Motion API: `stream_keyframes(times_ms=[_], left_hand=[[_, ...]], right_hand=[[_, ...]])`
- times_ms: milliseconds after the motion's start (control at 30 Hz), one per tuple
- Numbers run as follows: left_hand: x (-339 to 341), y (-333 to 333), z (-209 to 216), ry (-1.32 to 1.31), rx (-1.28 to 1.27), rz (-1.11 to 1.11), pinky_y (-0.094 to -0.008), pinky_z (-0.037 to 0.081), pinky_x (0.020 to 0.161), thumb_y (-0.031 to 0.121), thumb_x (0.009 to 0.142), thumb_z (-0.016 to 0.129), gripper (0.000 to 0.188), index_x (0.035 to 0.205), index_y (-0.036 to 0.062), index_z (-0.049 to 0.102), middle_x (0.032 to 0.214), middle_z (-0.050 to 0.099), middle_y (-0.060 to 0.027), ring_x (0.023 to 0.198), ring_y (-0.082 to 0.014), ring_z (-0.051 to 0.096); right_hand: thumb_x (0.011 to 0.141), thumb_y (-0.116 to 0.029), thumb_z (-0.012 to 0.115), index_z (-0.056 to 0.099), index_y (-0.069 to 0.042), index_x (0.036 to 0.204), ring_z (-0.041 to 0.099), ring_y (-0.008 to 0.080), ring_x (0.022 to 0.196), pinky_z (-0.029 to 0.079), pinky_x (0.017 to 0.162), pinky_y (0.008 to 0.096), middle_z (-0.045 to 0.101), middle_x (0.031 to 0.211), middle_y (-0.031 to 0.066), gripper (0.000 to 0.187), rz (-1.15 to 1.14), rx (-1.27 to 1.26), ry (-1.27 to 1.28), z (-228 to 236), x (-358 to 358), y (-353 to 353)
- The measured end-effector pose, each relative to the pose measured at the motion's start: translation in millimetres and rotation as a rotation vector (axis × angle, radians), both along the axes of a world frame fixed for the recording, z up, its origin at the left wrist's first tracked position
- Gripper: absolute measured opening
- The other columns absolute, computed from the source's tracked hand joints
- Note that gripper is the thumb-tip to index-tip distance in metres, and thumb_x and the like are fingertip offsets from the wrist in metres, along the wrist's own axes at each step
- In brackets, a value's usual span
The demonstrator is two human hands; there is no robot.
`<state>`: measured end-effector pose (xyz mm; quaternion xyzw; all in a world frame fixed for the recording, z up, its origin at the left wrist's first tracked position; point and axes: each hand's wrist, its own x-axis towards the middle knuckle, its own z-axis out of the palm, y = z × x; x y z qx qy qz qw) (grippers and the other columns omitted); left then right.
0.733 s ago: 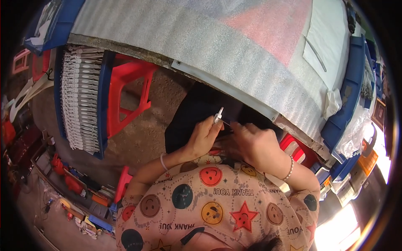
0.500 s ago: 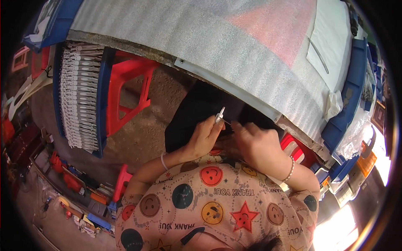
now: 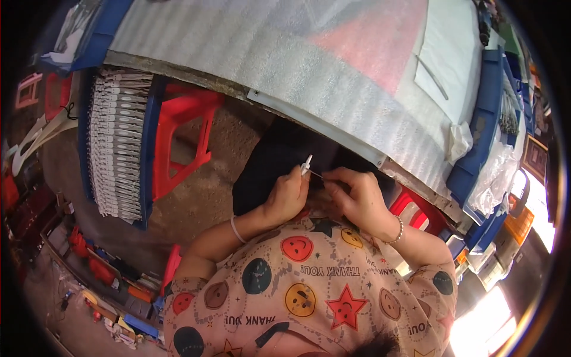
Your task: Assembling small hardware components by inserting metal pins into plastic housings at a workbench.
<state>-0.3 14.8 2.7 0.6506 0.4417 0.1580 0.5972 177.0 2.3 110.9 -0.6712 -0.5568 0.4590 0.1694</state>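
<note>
My left hand (image 3: 288,195) is closed round a small white slender piece (image 3: 306,165), whose narrow tip points up past my fingers. In my right hand (image 3: 360,201) a thin metal rod (image 3: 316,174) is pinched between thumb and forefinger. The rod's far end reaches the white piece; whether it goes inside cannot be made out. Both hands are low over dark cloth (image 3: 270,157), just in front of the table edge. Most of the white piece is hidden by my left fingers.
Foam sheeting covers the table (image 3: 250,47). A thin curved metal tool (image 3: 433,77) lies on a white sheet (image 3: 458,53), beside a blue tray (image 3: 474,128). At left, a blue tray (image 3: 150,157) of white slender pieces (image 3: 119,149) stands by a red stool (image 3: 187,149).
My right hand has turned and drawn a little to the right, so its fingers and the rod show more clearly. My left hand still holds the white piece. The view has shifted slightly.
</note>
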Motion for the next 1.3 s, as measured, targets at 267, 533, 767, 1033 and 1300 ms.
stream_keyframes(times_ms=[267,533,767,1033,1300], left_hand=[[-3,-2,9,-0.061,-0.098,-0.002,-0.0487,0.046,0.054,0.013,0.096,0.051,0.017,0.087,-0.0019,0.051,0.072,0.059,-0.0280,0.074,-0.0476,0.060],[2,6,3,0.004,-0.014,0.008,-0.0514,0.046,0.054,0.008,0.094,0.049,0.014,0.087,-0.0041,0.050,0.070,0.058,-0.0298,0.072,-0.0469,0.060],[3,4,3,-0.028,0.103,-0.018,-0.0491,0.046,0.053,0.009,0.095,0.050,0.015,0.087,-0.0040,0.050,0.071,0.059,-0.0293,0.073,-0.0467,0.061],[1,-1,2,-0.104,0.104,0.064,-0.0464,0.046,0.053,0.010,0.095,0.050,0.014,0.088,-0.0025,0.051,0.075,0.059,-0.0274,0.077,-0.0455,0.062],[2,5,5,-0.084,0.086,0.015,-0.0440,0.047,0.054,0.010,0.095,0.049,0.014,0.088,-0.0028,0.052,0.072,0.060,-0.0248,0.076,-0.0457,0.062]], right_hand=[[0.076,-0.028,0.066,0.062,-0.001,0.114,0.057,0.0234,0.051,0.045,0.044,0.0335,0.059,0.072,0.0108,0.047,0.789,0.201,-0.629,14,-10,3],[0.080,-0.019,0.068,0.067,-0.001,0.105,0.067,0.0330,0.072,0.053,0.063,0.0379,0.068,0.086,0.0193,0.031,0.154,-0.099,-0.124,-9,0,2],[0.083,-0.018,0.064,0.059,0.001,0.119,0.067,0.0311,0.068,0.052,0.059,0.0375,0.066,0.081,0.0193,0.041,0.369,-0.039,-0.352,9,-4,-2],[0.083,-0.030,0.066,0.053,0.000,0.126,0.064,0.0307,0.060,0.049,0.049,0.0401,0.062,0.066,0.0164,0.054,0.628,-0.045,-0.412,13,-9,10],[0.085,-0.015,0.061,0.060,-0.003,0.115,0.063,0.0384,0.072,0.050,0.063,0.0435,0.065,0.077,0.0214,0.032,0.117,0.063,0.049,-13,5,-6]])
